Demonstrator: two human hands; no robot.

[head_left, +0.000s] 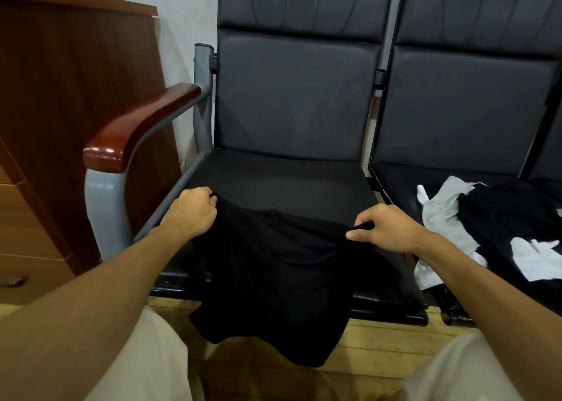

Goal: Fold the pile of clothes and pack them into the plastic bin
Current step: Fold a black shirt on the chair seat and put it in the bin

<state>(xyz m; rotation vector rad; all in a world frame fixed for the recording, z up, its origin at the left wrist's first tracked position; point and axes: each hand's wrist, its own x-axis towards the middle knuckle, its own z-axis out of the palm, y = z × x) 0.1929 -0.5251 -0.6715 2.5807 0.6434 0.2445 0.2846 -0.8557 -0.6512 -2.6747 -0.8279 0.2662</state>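
Black garment (273,279), prob. a t-shirt, is hanging off the front of the seat (289,181), top edge stretching between left hand (190,212) & right hand (386,230), each gripping an end, lower part drooping toward the floor (380,339). Pile of clothes (492,224), black, grey & white pieces all crumpled, is lying on the next seat (395,177), right of it.

In front of me is a row of dark padded seats (292,96) on a grey metal frame (103,206). Its reddish wooden armrest (137,126) is on my left, close to a brown wooden cabinet (60,96). Below is a light wooden floor (380,349).
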